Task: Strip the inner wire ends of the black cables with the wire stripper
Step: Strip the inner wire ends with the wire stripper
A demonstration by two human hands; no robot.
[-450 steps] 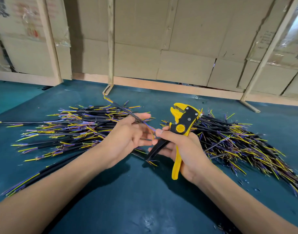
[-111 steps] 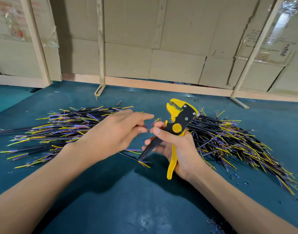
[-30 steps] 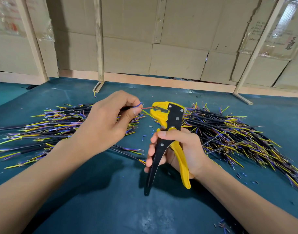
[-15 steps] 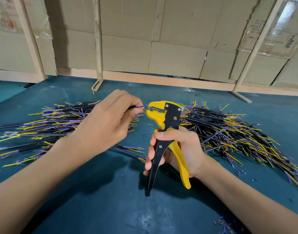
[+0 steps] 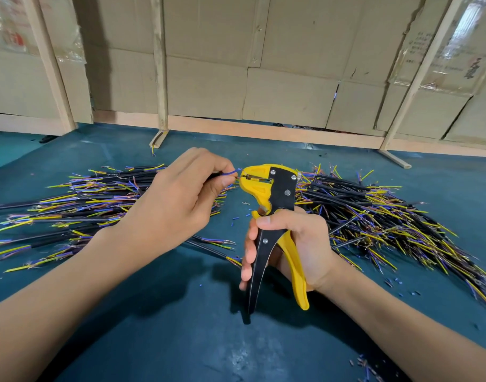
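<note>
My right hand [image 5: 299, 244] grips the handles of the yellow and black wire stripper [image 5: 274, 205], which stands upright with its jaws pointing left. My left hand [image 5: 175, 205] pinches a black cable, mostly hidden in my fingers, and holds its thin inner wire ends [image 5: 233, 173] at the mouth of the jaws. A blue wire curls up beside the jaw tip. One pile of black cables with yellow and purple inner wires [image 5: 93, 205] lies to the left, another pile [image 5: 379, 216] to the right.
The work surface is a dark teal mat [image 5: 181, 326] with small bits of cut insulation [image 5: 365, 365] scattered on it. Behind stands a cardboard wall [image 5: 263, 64] with wooden frame strips [image 5: 160, 78] at the mat's far edge.
Since a second ago the left hand has brought the wire ends closer, right up to the stripper jaws. The stripper stays upright in the right hand.
</note>
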